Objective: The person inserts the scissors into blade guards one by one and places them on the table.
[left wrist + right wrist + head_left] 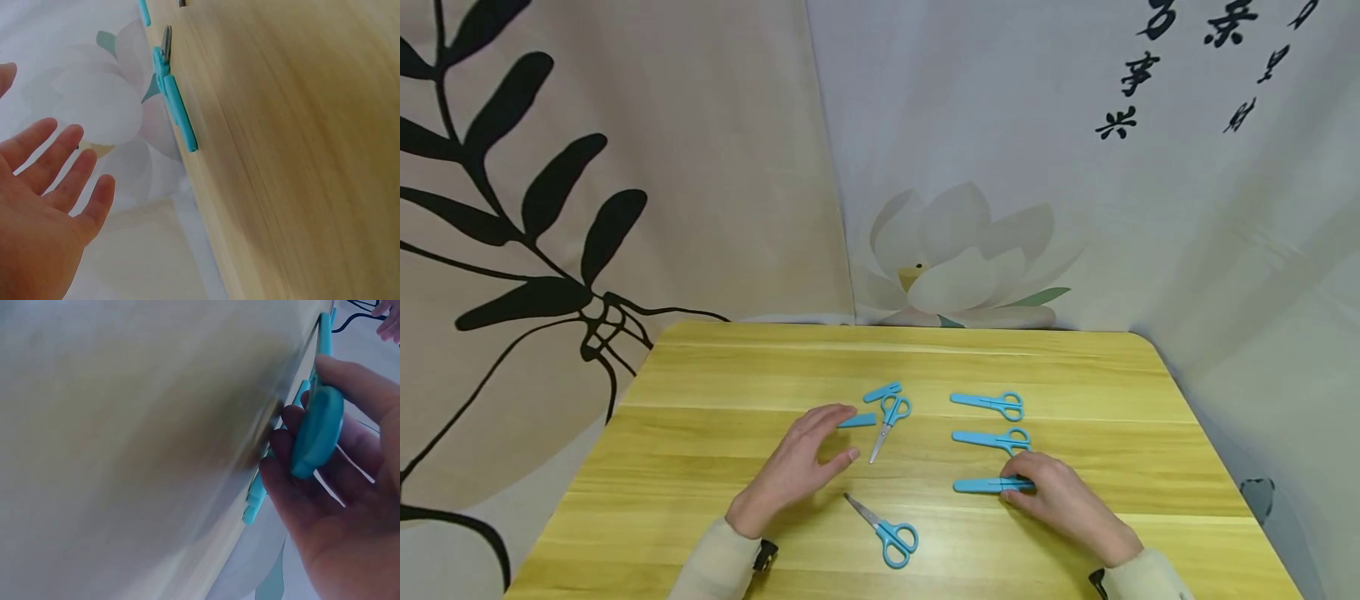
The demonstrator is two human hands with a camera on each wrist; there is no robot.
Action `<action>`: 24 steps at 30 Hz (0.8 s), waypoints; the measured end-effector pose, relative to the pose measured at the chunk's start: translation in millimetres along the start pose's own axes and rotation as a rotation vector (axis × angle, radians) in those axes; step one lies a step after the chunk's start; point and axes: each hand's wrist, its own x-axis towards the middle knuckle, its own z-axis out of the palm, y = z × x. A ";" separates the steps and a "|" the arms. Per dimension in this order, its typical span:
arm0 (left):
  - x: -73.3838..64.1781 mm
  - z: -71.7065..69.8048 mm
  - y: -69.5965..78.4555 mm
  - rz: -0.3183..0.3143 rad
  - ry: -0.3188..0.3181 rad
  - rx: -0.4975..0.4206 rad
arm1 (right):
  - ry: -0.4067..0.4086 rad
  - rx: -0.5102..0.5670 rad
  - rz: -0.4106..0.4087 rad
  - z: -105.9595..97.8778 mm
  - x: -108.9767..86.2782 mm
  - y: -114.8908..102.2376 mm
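Observation:
My right hand pinches a pair of blue scissors in its blue sheath, between thumb and fingers around the handle end. The blue handle shows between thumb and fingers in the right wrist view. My left hand holds nothing, its fingers spread and relaxed in the left wrist view. Its fingertips overlap one loose blue sheath in the head view. Just beyond lies another sheath, beside bare-bladed scissors pointing toward me. More unsheathed scissors lie closer, blades pointing up and left.
Two sheathed scissors, the far one and the middle one, lie in a column beyond my right hand, sheaths to the left. The wooden table ends at a printed curtain behind it.

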 end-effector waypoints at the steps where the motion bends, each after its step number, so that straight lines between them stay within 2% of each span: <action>1: -0.2 0.1 -0.1 0.000 -0.001 0.001 | -0.001 -0.004 -0.006 0.1 0.4 0.1; 16: -3.9 1.4 0.3 -0.026 -0.018 0.003 | -0.038 -0.046 -0.007 0.9 8.3 -3.0; 24: -1.6 -0.3 -3.3 -0.043 -0.048 0.012 | -0.025 -0.056 0.002 -1.4 2.6 -2.2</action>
